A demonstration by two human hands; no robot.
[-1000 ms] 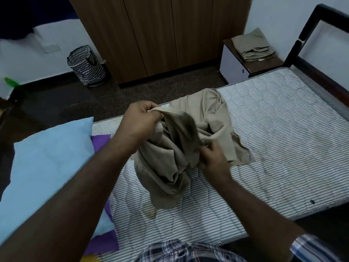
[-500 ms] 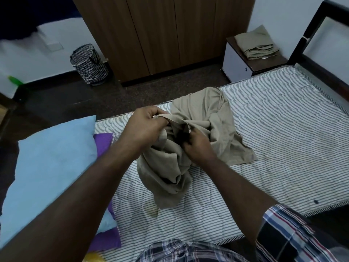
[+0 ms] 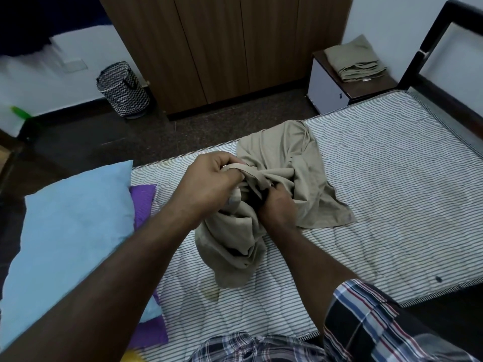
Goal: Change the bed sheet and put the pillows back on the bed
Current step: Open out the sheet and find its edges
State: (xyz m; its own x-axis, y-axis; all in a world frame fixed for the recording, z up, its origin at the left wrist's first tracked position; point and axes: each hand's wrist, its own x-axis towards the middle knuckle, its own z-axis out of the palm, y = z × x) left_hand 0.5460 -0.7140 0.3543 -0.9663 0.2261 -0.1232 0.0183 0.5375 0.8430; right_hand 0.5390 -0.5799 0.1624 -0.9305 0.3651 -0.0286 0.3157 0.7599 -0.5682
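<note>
Bunched beige sheet heaped mid-mattress, not yet spread; likely trouble from here: wrong edge picked out of the tangle, leaving the cloth twisted or crosswise once shaken open; possible too, folds trapped under the heap dragging and pulling the hem free of the fingers; risk of a hard fling sweeping cloth over the blue pillow lying close by at the left end of the bed, on a purple one. Left hand closed tight, thumb and curled fingers pinching a folded hem raised just above the pile; right hand curled into the folds just beside it, clutching cloth, fingertips buried and out of sight. Second beige sheet, folded, on the bedside cabinet beyond the far corner.
</note>
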